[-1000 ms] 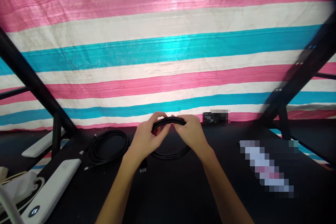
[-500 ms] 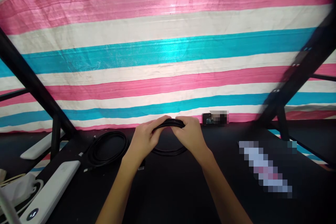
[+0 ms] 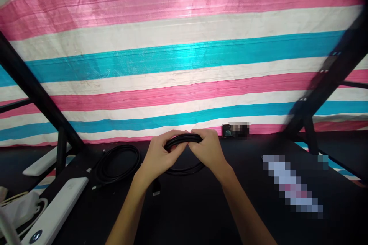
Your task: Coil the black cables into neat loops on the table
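Observation:
Both hands grip the top of a coiled black cable (image 3: 185, 138) over the dark tabletop. My left hand (image 3: 163, 149) is closed round the coil's left side, thumb reaching inward along it. On the right side my right hand (image 3: 208, 146) pinches the same coil, its fingertips nearly touching the left ones. The lower part of the loop shows between the wrists. A cable plug (image 3: 156, 188) with a metal end hangs or lies below my left wrist; I cannot tell which. Left of my left hand lies a second coiled black cable (image 3: 117, 165) with metal plugs.
A long white device (image 3: 56, 212) and a white adapter with cords (image 3: 21, 210) are at left. Behind stands a striped sheet (image 3: 184, 57) between black frame posts (image 3: 37, 88). A small dark framed object (image 3: 227, 131) sits at the back; a pixelated item (image 3: 290, 183) lies right.
My left hand has shifted slightly, its thumb now further along the coil towards my right hand. The plug below my left wrist shows more and sits lower.

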A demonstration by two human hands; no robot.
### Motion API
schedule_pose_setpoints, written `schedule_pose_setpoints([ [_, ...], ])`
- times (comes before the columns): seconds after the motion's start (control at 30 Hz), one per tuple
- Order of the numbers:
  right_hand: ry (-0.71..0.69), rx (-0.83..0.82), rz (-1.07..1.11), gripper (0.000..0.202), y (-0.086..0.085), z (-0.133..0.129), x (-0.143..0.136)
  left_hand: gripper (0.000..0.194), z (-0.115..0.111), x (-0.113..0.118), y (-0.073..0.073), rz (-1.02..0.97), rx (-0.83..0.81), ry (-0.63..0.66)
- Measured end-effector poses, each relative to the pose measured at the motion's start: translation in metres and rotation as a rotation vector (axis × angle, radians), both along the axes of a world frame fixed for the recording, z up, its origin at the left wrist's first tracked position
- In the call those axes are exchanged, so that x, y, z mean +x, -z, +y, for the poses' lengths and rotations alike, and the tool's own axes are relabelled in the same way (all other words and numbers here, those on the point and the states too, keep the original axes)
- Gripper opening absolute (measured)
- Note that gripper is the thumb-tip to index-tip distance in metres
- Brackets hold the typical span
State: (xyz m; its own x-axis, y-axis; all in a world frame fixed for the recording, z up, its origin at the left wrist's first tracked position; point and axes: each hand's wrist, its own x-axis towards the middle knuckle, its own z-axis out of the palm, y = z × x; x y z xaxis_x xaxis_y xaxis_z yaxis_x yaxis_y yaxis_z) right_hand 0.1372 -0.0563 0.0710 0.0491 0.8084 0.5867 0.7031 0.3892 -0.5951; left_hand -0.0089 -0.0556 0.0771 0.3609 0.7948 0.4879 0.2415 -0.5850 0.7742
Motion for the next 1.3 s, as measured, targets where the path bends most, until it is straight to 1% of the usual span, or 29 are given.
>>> schedule_pose_setpoints([
  [0.1, -0.01, 0.02, 0.006, 0.029, -0.002, -0.002, 0.001, 0.028, -0.004, -0.001, -0.002, 0.042, -0.003, 0.006],
  [0.23, -0.014, 0.003, 0.016, 0.025, -0.004, -0.003, 0.001, 0.034, -0.008, -0.003, -0.005, 0.097, 0.023, 0.018],
  [0.4, -0.02, 0.001, -0.019, 0.023, -0.003, -0.003, 0.0, 0.026, -0.006, 0.001, -0.005, 0.017, 0.041, -0.033],
  [0.5, -0.016, -0.008, -0.023, 0.02, -0.001, -0.003, -0.001, 0.023, -0.004, 0.004, -0.003, -0.023, 0.031, -0.031],
  [0.67, -0.027, -0.031, -0.01, 0.017, -0.002, -0.004, -0.002, 0.025, -0.008, 0.004, -0.003, -0.002, -0.012, -0.092],
  [0.8, -0.022, -0.023, 0.009, 0.017, -0.001, -0.003, -0.002, 0.025, -0.01, 0.003, -0.005, -0.009, -0.027, -0.077],
  [0.87, -0.005, -0.03, 0.017, 0.017, 0.0, -0.001, -0.002, 0.026, -0.008, 0.002, -0.006, -0.005, -0.06, -0.047],
  [1.0, 0.026, -0.06, -0.01, 0.015, 0.005, 0.003, -0.001, 0.036, -0.002, -0.003, -0.006, 0.067, -0.227, 0.025],
  [1.07, 0.057, -0.067, -0.044, 0.019, 0.006, 0.005, -0.001, 0.037, 0.001, -0.005, -0.006, 0.072, -0.258, 0.031],
  [1.17, 0.095, -0.052, -0.076, 0.032, 0.008, 0.008, 0.0, 0.034, 0.003, -0.005, -0.006, 0.064, -0.243, 0.001],
  [1.23, 0.095, -0.043, -0.077, 0.037, 0.009, 0.009, 0.0, 0.033, 0.004, -0.004, -0.005, 0.061, -0.256, -0.026],
  [1.3, 0.083, -0.039, -0.07, 0.039, 0.009, 0.01, 0.0, 0.03, 0.005, -0.003, -0.002, 0.064, -0.307, -0.035],
])
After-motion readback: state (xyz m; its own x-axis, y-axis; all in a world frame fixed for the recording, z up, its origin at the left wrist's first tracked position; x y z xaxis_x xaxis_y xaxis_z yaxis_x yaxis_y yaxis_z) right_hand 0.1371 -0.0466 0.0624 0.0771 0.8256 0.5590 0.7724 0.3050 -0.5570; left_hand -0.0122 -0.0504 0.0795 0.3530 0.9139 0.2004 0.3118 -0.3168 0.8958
